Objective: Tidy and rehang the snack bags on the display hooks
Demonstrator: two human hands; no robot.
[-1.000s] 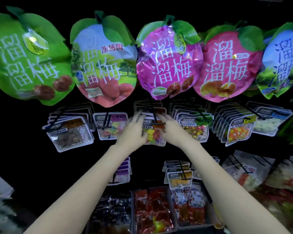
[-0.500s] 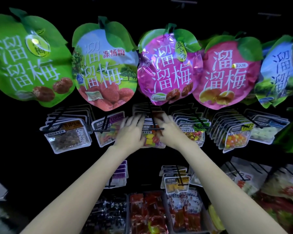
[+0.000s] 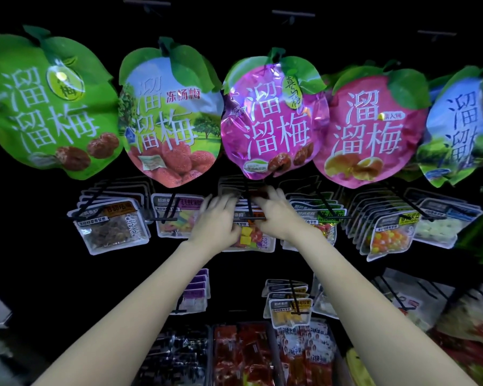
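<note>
A stack of clear snack bags with yellow and red candy cubes [image 3: 247,240] hangs on a black display hook [image 3: 248,208] in the middle row. My left hand [image 3: 218,218] lies on the left side of this stack. My right hand [image 3: 276,215] lies on its right side. The fingers of both hands stretch up, fairly straight and blurred, onto the bag tops behind the front bag. The thumbs are hidden. The front bag hangs between my wrists.
Large fruit-shaped bags hang above, a purple one [image 3: 273,118] right over my hands. Neighbouring hooks carry a brown-snack bag stack [image 3: 112,227], a colourful bag stack [image 3: 176,218] and an orange-candy bag stack [image 3: 388,235]. Lower hooks and bins of red packs [image 3: 240,355] sit below.
Both hands slid up from the sides of the front candy bag to the bag tops further back on the hook. The view tilted, so the shelf appears lower.
</note>
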